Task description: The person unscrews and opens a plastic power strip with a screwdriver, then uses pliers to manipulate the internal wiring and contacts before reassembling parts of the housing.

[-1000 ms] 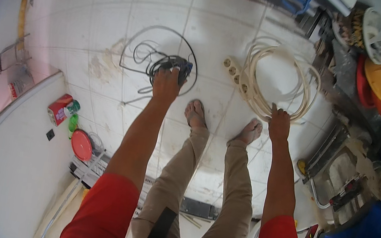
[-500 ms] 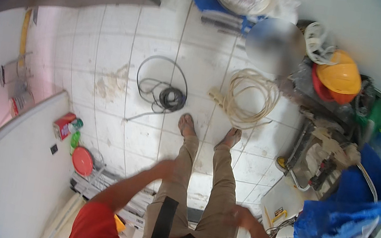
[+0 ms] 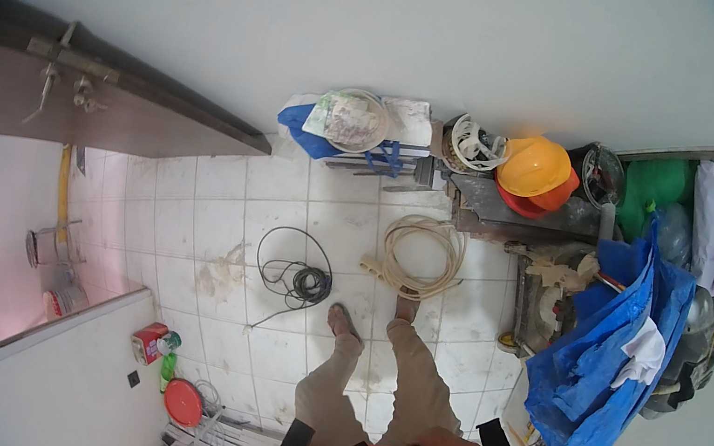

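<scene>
In the head view, a coil of black cable lies on the tiles near my left foot. A cream cable coil with a socket strip lies by my right foot. My right forearm shows low against my trousers and red shirt; I cannot make out the hand. My left hand is hidden below my body at the lower edge. Neither cable coil has a hand on it.
An open dark door stands left, above a low white partition. Along the back wall are a bagged pile, yellow helmet and green bag. A blue tarp covers clutter right. A red can sits left.
Both hands have left the coils and drawn back down to my body. My head has lifted, bringing the wall and door into view. My right foot now sits partly under the cream coil.
</scene>
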A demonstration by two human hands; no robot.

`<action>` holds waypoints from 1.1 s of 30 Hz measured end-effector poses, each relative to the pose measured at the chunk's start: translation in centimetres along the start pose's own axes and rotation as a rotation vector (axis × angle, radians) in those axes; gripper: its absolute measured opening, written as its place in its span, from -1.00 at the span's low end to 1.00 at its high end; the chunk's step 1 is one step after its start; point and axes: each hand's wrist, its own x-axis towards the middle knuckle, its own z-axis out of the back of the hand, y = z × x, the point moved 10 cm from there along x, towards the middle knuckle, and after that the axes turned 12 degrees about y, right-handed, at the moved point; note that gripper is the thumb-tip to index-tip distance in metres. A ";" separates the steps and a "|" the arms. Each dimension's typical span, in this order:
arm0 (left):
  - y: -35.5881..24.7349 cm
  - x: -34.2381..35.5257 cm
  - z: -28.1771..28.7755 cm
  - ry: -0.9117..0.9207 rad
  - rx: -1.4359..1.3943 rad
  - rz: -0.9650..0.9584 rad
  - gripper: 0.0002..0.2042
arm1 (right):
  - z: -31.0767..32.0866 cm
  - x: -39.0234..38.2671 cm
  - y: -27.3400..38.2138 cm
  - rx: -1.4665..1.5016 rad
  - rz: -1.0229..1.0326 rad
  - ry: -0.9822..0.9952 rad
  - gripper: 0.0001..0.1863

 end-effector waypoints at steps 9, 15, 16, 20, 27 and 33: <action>-2.7 -0.2 2.2 -0.081 -0.072 0.069 -0.67 | 34.1 4.1 -17.9 0.153 -0.237 -1.087 -0.49; -1.7 7.8 3.0 0.189 0.146 0.097 -0.71 | 65.1 -12.0 -19.1 -0.607 -0.304 -1.798 -0.73; -2.0 10.0 3.2 0.229 0.218 0.064 -0.71 | 68.2 -11.5 -19.9 -0.723 -0.432 -1.703 -0.70; -9.8 23.0 9.3 -0.016 0.779 -0.296 -0.73 | 73.1 -6.6 -25.5 -0.642 -1.135 -1.175 -0.59; -25.1 42.8 28.9 -0.786 -0.181 -0.398 -0.30 | 73.5 -5.6 -25.2 -0.843 -1.283 -1.186 -0.59; -34.3 48.3 26.9 -0.903 1.522 -0.503 -0.13 | 66.8 -7.1 -14.1 -1.345 -1.044 -1.690 -0.69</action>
